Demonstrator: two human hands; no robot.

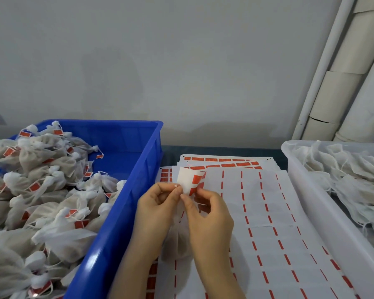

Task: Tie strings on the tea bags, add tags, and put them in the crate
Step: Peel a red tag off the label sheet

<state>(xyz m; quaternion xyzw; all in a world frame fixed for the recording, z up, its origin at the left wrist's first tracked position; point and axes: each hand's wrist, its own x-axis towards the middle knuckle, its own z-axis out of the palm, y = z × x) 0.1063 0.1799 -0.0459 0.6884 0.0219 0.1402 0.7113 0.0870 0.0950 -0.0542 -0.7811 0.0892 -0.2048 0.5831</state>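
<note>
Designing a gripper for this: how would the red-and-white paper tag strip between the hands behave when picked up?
Probably floppy: the red-and-white paper tag strip curls over above the left hand and right hand. Likely very light, since fingertip pinches alone hold it up.

A crate [138,169] fills the left side of the desk [214,151], heaped with tagged tea bags [41,190]. A tub [300,180] along the right edge holds untied tea bags [343,180]. Between them lie stacked tag sheets [268,212]. Above the sheets' left part, the left hand [158,203] and right hand [207,212] together pinch a curled sheet [192,180].
</note>
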